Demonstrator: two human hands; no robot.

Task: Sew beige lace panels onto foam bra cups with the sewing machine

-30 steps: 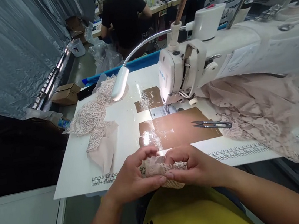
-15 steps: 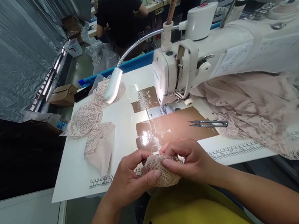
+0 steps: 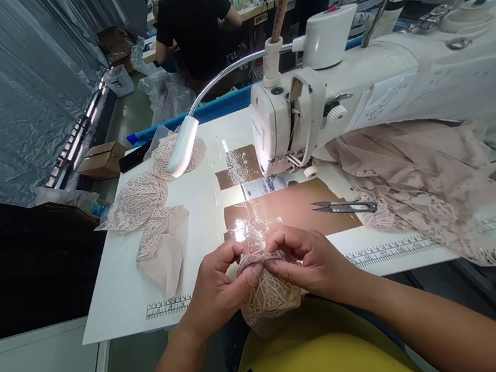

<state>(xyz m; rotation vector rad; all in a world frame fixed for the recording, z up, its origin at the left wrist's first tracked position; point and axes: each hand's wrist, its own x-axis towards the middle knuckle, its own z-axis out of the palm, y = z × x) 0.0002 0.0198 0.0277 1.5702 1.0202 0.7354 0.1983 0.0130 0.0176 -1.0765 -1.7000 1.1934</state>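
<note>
At table's front edge: hands (image 3: 259, 274) close together, both pinching lace piece (image 3: 271, 294).

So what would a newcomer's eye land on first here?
Probably the big white sewing machine filling the upper right, its lit lamp glowing to the left of the needle. Next, both hands, left and right, pinching a beige lace piece at the table's near edge. Then the dark thread snips lying right of the needle area.
</note>
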